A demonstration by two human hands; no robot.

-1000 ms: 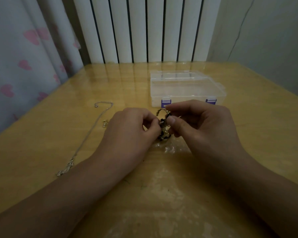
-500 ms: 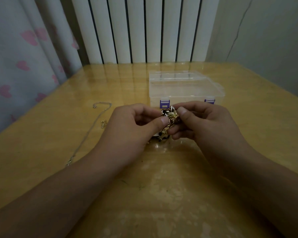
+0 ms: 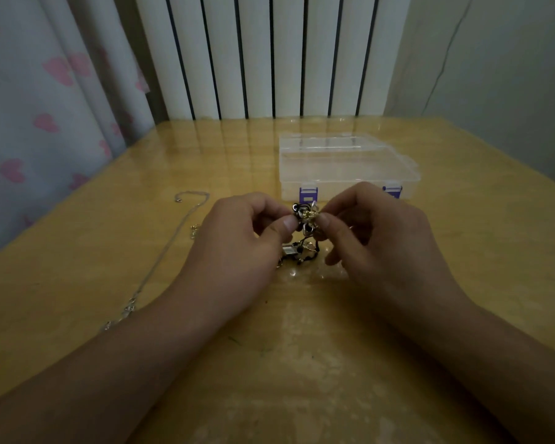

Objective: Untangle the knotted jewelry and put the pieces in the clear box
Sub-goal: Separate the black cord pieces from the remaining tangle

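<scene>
A knotted clump of gold and black jewelry [image 3: 305, 219] is held just above the wooden table [image 3: 462, 251], with loose ends hanging down to the tabletop. My left hand [image 3: 237, 248] pinches its left side between thumb and fingers. My right hand [image 3: 375, 238] pinches its right side the same way. Behind the hands stands the clear box [image 3: 346, 169], its lid closed and its purple latches facing me. A thin silver chain [image 3: 161, 261] lies stretched out on the table to the left, apart from the clump.
A small gold piece [image 3: 195, 230] lies beside the silver chain. A white radiator [image 3: 269, 56] stands behind the table, a heart-patterned curtain [image 3: 45, 107] hangs at the left and a plain wall is at the right.
Both hands have lifted the clump from the tabletop toward the box and shifted their pinch to its upper part; the tangle now hangs between the thumbs.
</scene>
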